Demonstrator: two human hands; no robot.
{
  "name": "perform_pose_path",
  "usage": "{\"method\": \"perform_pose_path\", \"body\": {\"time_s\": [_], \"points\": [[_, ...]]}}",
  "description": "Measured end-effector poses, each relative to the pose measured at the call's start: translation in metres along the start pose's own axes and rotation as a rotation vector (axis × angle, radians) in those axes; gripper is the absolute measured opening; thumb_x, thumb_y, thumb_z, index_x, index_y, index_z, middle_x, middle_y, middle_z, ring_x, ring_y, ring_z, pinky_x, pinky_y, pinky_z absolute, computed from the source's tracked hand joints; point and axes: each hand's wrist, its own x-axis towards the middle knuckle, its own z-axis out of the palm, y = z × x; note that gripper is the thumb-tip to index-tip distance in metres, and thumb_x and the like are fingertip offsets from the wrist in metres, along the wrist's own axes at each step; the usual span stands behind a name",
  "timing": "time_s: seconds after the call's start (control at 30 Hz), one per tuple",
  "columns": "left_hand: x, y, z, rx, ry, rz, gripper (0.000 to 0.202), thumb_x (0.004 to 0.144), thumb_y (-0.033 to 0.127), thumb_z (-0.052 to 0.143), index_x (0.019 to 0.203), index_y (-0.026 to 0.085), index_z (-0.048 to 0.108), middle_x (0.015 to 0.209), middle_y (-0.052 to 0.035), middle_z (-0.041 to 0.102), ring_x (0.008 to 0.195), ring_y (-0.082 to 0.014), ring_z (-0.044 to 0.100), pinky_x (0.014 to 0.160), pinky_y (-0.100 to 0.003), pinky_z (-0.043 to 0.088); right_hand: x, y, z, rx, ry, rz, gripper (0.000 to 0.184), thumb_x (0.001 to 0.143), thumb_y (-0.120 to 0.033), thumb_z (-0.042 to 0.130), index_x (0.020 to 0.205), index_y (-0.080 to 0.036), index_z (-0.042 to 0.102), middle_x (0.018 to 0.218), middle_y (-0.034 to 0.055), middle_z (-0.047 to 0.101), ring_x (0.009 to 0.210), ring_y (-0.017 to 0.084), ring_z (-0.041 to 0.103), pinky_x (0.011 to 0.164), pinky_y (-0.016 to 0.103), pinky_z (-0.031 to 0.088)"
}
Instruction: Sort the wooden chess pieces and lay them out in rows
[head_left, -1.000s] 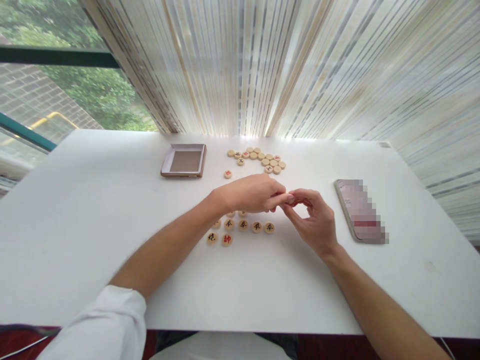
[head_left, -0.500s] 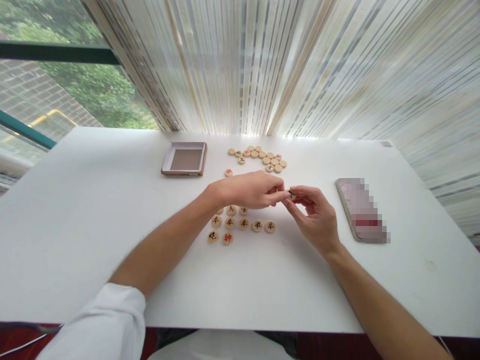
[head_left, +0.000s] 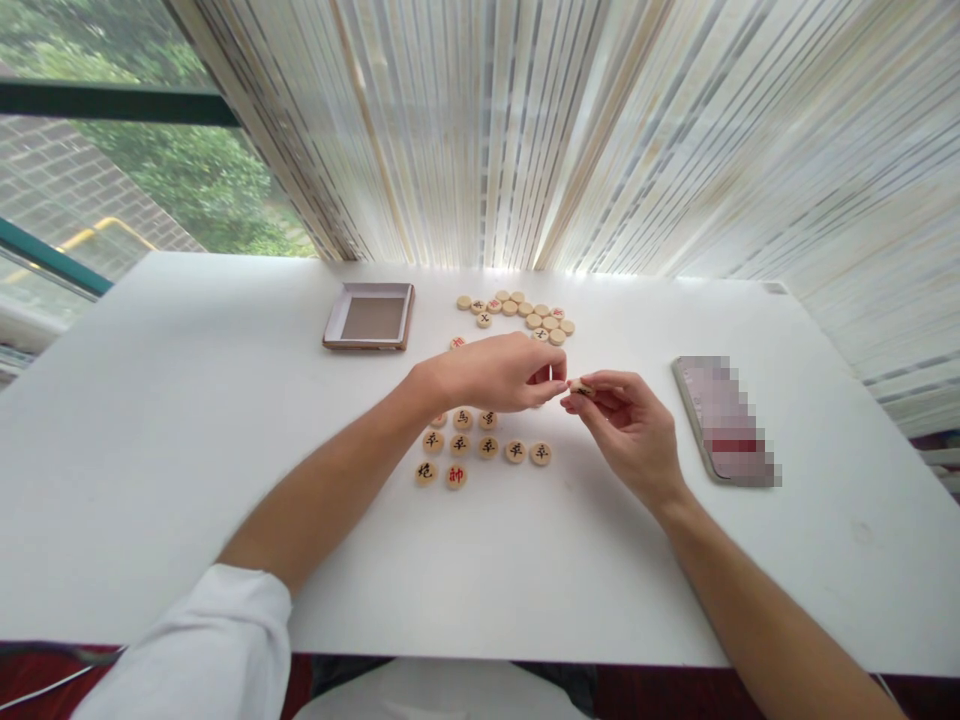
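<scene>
My right hand (head_left: 630, 430) pinches a round wooden chess piece (head_left: 580, 387) between thumb and fingers, just above the white table (head_left: 225, 420). The fingertips of my left hand (head_left: 495, 372) are curled and pinched together right next to that piece; whether they touch it I cannot tell. Below both hands lie rows of face-up pieces (head_left: 487, 447) with black and red characters. A loose heap of pieces (head_left: 525, 315) sits farther back.
An open shallow box (head_left: 370, 317) lies at the back left of the heap. A phone (head_left: 726, 420) rests on the table to the right of my right hand. A striped curtain hangs behind the table, with a window at the left.
Both hands rose slightly and drifted away from me. The piece, hidden between the fingertips a second ago, now shows in my right hand's pinch.
</scene>
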Motion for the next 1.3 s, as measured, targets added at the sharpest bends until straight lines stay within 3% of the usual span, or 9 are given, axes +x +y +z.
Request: {"method": "perform_pose_path", "body": {"time_s": [0.43, 0.73, 0.97, 1.3], "points": [[-0.0027, -0.0017, -0.0032, 0.014, -0.016, -0.06, 0.026, 0.095, 0.038, 0.05, 0.095, 0.019, 0.068, 0.082, -0.0029, 0.07, 0.065, -0.0127, 0.057, 0.056, -0.024, 0.034, -0.0025, -0.0039, -0.0025, -0.115, -0.078, 0.018, 0.012, 0.089, -0.026, 0.074, 0.098, -0.022, 0.068, 0.089, 0.0025, 0.072, 0.075, 0.019, 0.075, 0.071, 0.034, 0.062], [-0.0019, -0.0029, -0.0026, 0.029, -0.03, -0.067, 0.026, 0.095, 0.037, 0.05, 0.099, 0.019, 0.068, 0.082, -0.0029, 0.07, 0.065, -0.0128, 0.057, 0.056, -0.024, 0.033, -0.0031, -0.003, -0.0021, -0.09, -0.153, 0.031, 0.014, 0.099, -0.026, 0.059, 0.11, -0.023, 0.067, 0.098, 0.0035, 0.074, 0.083, 0.018, 0.076, 0.078, 0.033, 0.064], [-0.0013, -0.0038, -0.0028, 0.044, -0.019, -0.066, 0.025, 0.095, 0.035, 0.05, 0.101, 0.019, 0.069, 0.084, -0.0033, 0.071, 0.067, -0.0131, 0.058, 0.059, -0.024, 0.034, -0.0021, 0.0003, -0.0016, -0.024, -0.107, 0.054, 0.024, 0.095, -0.025, 0.065, 0.119, -0.023, 0.065, 0.107, 0.0052, 0.074, 0.093, 0.02, 0.076, 0.089, 0.037, 0.064], [0.0012, -0.0018, -0.001, 0.027, -0.028, -0.037, 0.032, 0.095, 0.045, 0.053, 0.091, 0.018, 0.069, 0.081, -0.0027, 0.071, 0.067, -0.0128, 0.059, 0.058, -0.025, 0.033, -0.0026, 0.0024, 0.0001, -0.017, -0.055, 0.02, 0.027, 0.091, -0.027, 0.071, 0.118, -0.026, 0.068, 0.109, 0.0042, 0.075, 0.096, 0.021, 0.075, 0.092, 0.039, 0.064]]}}
